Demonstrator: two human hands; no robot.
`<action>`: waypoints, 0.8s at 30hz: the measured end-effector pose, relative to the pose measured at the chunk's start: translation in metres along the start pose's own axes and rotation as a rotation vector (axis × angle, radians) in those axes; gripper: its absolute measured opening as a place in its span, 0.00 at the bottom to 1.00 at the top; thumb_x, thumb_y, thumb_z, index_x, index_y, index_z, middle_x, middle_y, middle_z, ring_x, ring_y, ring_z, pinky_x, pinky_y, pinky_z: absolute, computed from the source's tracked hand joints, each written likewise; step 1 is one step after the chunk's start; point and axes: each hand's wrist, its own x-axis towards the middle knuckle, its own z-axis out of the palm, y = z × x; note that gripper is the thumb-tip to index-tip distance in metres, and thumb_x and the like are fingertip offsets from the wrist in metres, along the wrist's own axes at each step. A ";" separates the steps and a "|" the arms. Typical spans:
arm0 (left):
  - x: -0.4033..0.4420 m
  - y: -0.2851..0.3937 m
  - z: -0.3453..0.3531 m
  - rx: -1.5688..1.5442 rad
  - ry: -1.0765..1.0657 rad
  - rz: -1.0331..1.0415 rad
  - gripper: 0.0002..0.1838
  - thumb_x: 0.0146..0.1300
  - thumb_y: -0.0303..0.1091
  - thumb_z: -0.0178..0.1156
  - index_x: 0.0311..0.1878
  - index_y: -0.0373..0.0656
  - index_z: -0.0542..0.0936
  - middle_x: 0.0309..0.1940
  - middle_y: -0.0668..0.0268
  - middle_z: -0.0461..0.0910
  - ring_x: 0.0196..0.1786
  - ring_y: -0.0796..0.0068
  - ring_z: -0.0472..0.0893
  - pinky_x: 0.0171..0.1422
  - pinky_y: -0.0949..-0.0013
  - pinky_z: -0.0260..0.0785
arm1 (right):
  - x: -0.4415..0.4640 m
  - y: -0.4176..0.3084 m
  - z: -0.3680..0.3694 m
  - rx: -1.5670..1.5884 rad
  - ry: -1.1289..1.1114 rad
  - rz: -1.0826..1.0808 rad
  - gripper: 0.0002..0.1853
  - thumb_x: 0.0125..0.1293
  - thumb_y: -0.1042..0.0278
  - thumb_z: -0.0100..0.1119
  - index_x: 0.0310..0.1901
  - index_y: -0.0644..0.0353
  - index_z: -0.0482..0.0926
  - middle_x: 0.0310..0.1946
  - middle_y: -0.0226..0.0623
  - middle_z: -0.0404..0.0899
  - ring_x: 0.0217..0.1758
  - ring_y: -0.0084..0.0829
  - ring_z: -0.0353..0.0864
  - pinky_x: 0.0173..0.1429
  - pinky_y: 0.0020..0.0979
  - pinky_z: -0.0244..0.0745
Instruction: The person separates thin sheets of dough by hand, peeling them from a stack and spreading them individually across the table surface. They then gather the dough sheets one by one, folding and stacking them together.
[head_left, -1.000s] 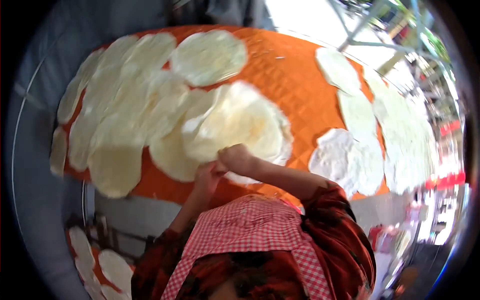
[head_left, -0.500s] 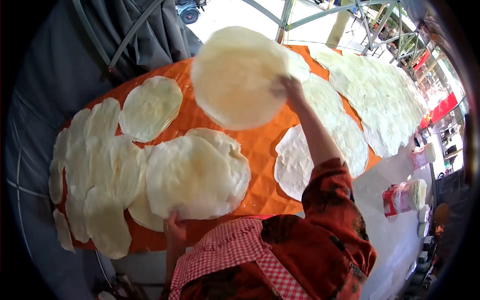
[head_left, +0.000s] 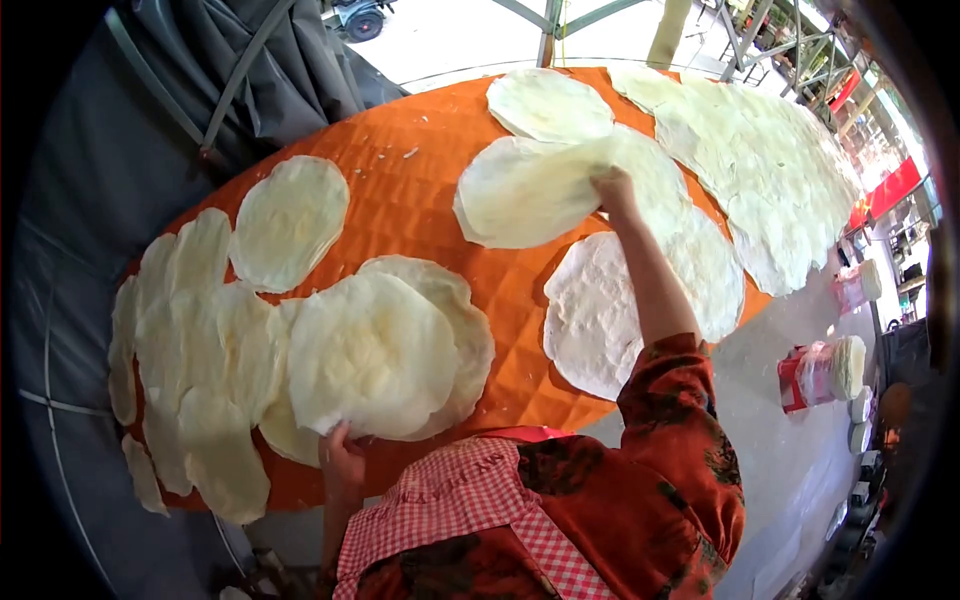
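Observation:
My right hand (head_left: 614, 190) is closed on the edge of a thin round flatbread (head_left: 525, 195), whose near part hangs or rests over the orange cloth, right of centre. Beside it lie a smaller-looking flatbread (head_left: 550, 105) and a paler, bumpy one (head_left: 592, 315). At the front edge, my left hand (head_left: 343, 455) pinches the lower rim of another round flatbread (head_left: 370, 355). That one lies on top of a further flatbread (head_left: 472, 350), which shows at its right. My left fingertips are partly hidden.
Overlapping flatbreads cover the left end (head_left: 215, 340) of the orange cloth (head_left: 400, 170); a stack (head_left: 290, 222) lies apart behind them. More overlapping sheets (head_left: 770, 170) spread at the far right. Packed bundles (head_left: 822, 372) stand on the floor to the right. A grey tarp (head_left: 90, 200) hangs left.
My right hand has moved the raised flatbread down and to the right, onto or just above the others there. My left hand stays at the rim of the front flatbread.

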 end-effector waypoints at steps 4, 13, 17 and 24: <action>-0.004 0.062 0.020 -0.419 0.022 -0.379 0.14 0.53 0.11 0.52 0.43 0.34 0.74 0.43 0.47 0.76 0.42 0.49 0.77 0.47 0.53 0.71 | -0.025 0.031 -0.047 -0.234 0.063 0.045 0.15 0.56 0.69 0.58 0.44 0.65 0.75 0.29 0.39 0.79 0.25 0.32 0.78 0.23 0.35 0.74; -0.001 0.037 0.009 -0.550 -0.046 -0.356 0.12 0.63 0.29 0.52 0.49 0.40 0.72 0.43 0.62 0.77 0.44 0.63 0.79 0.44 0.59 0.75 | 0.064 0.083 -0.045 -1.000 -0.059 -0.455 0.07 0.50 0.73 0.48 0.24 0.66 0.76 0.13 0.41 0.72 0.15 0.34 0.74 0.16 0.36 0.66; 0.011 0.053 0.017 -0.496 -0.027 -0.355 0.14 0.63 0.30 0.52 0.51 0.42 0.72 0.44 0.63 0.77 0.45 0.64 0.79 0.42 0.59 0.76 | 0.098 -0.099 0.007 -0.164 -0.060 -0.142 0.09 0.52 0.72 0.58 0.35 0.64 0.77 0.27 0.37 0.76 0.24 0.32 0.76 0.21 0.33 0.71; -0.002 0.064 0.023 -0.497 0.057 -0.403 0.15 0.63 0.30 0.51 0.53 0.42 0.71 0.45 0.64 0.77 0.45 0.68 0.78 0.40 0.64 0.75 | 0.104 -0.128 -0.040 0.221 0.188 -0.128 0.09 0.62 0.70 0.53 0.42 0.63 0.75 0.32 0.39 0.76 0.32 0.33 0.79 0.27 0.33 0.74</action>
